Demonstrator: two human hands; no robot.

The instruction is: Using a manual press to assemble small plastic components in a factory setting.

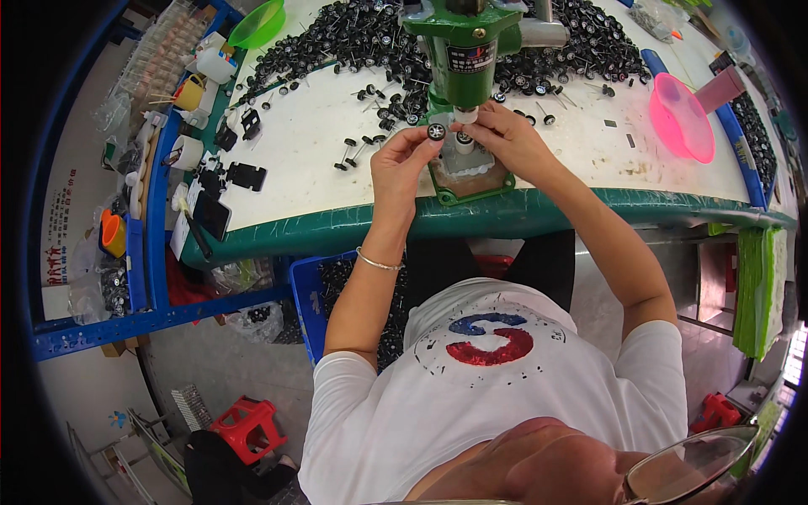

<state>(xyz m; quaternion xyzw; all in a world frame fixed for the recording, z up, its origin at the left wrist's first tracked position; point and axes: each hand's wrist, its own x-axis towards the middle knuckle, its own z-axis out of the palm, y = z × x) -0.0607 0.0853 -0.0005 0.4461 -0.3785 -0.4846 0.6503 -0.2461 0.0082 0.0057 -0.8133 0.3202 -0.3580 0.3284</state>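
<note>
My left hand [398, 164] pinches a small black toy wheel [436, 132] with a silver hub between thumb and fingers, in front of a green bench press [471, 84]. My right hand [512, 145] is at the press's other side, its fingertips closed together just below the pale ram [465, 116]. What those fingertips hold, if anything, is too small to make out. Between the hands a light-coloured round post [464, 147] stands on the press base [475, 187], close under the ram.
A large heap of black wheels on thin axles [353, 46] covers the back of the white tabletop [295, 168]. A pink bowl [682, 118] stands at right, a green bowl [257, 23] at far left. Black plastic parts [246, 175] and a phone [210, 215] lie at left.
</note>
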